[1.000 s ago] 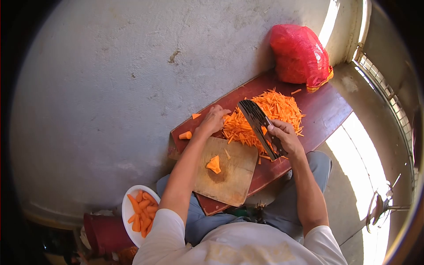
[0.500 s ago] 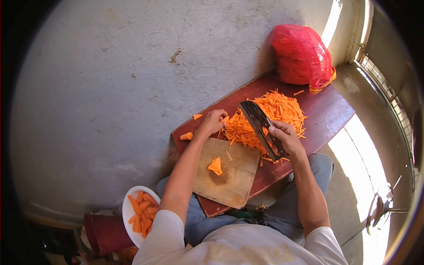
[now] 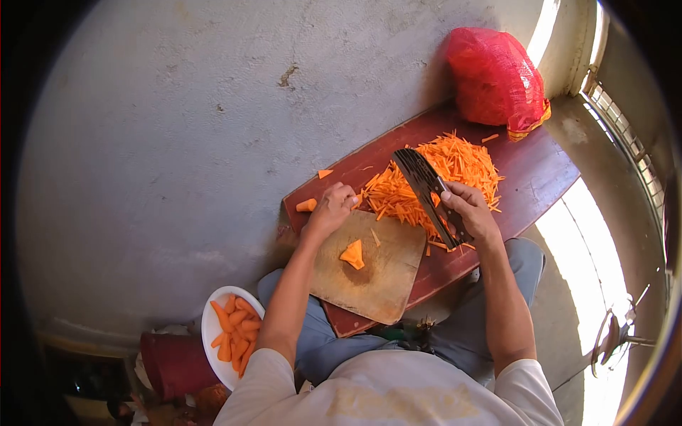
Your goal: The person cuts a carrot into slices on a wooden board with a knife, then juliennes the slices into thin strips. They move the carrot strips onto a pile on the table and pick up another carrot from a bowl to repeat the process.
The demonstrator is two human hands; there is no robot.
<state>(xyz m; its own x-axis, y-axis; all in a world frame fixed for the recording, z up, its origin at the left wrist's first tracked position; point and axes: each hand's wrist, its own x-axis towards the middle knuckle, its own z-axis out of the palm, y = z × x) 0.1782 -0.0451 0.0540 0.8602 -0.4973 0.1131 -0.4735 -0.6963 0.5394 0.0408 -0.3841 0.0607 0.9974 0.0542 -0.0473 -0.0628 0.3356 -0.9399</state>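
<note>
My right hand [image 3: 474, 211] is closed around a broad dark-bladed knife [image 3: 415, 177], tilted in the air in front of a heap of carrot strips [image 3: 462, 160]. Over the far left edge of the wooden cutting board [image 3: 391, 280], my left hand [image 3: 332, 211] has its fingers pinched on a carrot piece [image 3: 357, 201], which they partly hide. An angular carrot chunk [image 3: 352, 254] and a thin sliver [image 3: 376, 237] lie on the board. A carrot stub [image 3: 306, 205] and a small carrot wedge [image 3: 325, 173] rest on the red tabletop left of the heap.
A white bowl of peeled carrots [image 3: 210, 328] is at lower left, beside a dark red bucket [image 3: 167, 362]. On the far end of the red table [image 3: 540, 167] stands a full red mesh bag [image 3: 497, 78]. A grey wall [image 3: 177, 142] runs along the table's far side.
My left hand has drawn back towards the board with the carrot piece. The knife stays raised in my right hand. The whole view has shifted slightly.
</note>
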